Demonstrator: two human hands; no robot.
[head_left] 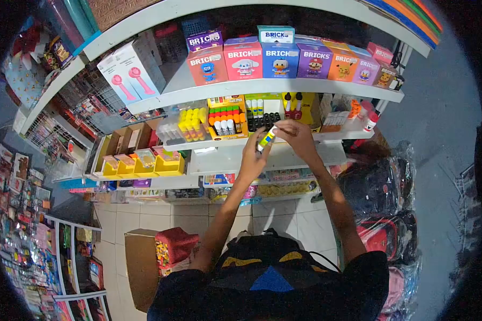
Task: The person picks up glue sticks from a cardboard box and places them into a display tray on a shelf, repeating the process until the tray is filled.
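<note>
A white glue stick [268,138] with a yellow, green and blue label is held tilted in front of the shelf. The fingers of my left hand [251,160] are closed around its lower part. My right hand [299,140] is bent in at the upper end, its fingertips pinched there. Right behind my hands stands a display box of black-capped sticks [272,119], with several similar white glue sticks [255,108] upright at its back. To its left, an orange display box [228,100] holds sticks with coloured caps.
Several BRICKS boxes [281,60] line the shelf above. Yellow-topped tubes [193,124] stand left of the displays, and a white bottle [371,122] sits at the right end. Below left is a yellow tray [144,167]. A cardboard carton [139,267] and wrapped bags [377,187] flank me.
</note>
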